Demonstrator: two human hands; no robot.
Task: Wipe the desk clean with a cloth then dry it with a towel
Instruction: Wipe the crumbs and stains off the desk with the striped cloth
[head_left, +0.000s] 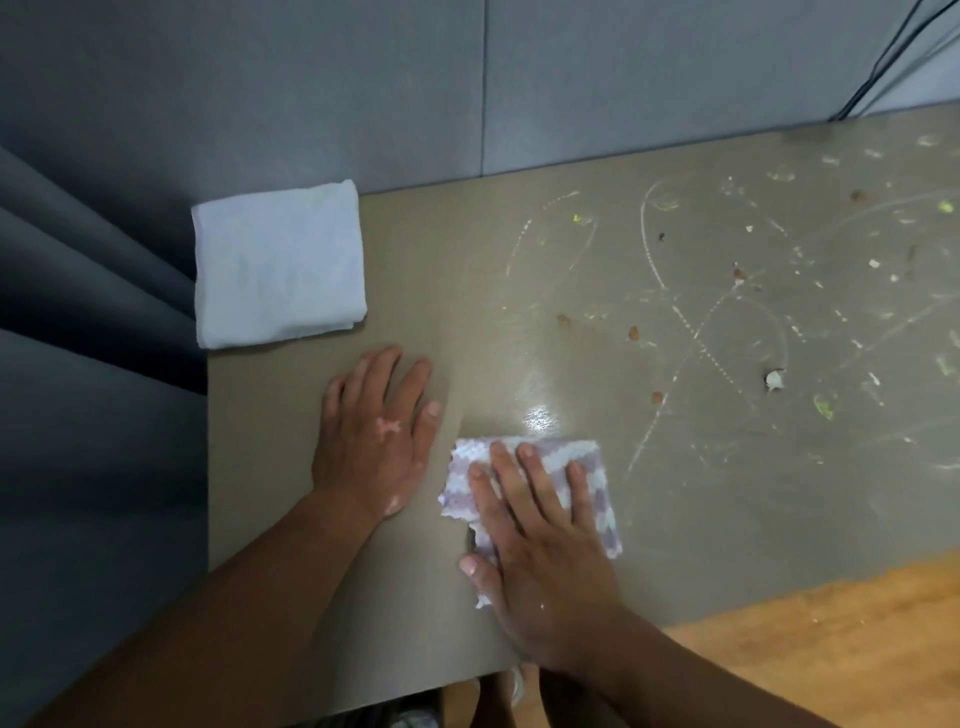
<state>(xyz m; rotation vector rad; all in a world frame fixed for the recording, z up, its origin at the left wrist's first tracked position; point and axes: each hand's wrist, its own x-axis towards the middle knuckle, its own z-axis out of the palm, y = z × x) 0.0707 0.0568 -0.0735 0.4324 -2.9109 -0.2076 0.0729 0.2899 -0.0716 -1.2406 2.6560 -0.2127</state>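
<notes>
Nearest, the right hand presses the purple-and-white cloth onto the desk, grip spread flat. Just beside it, the left hand rests palm-down, fingers straight. Farther back, a folded white towel lies at the left corner. Crumbs and smears cover the right side.

Prob. an office room: grey wall panels up top, grey curtain at left, wood floor lower right, cables upper right.
</notes>
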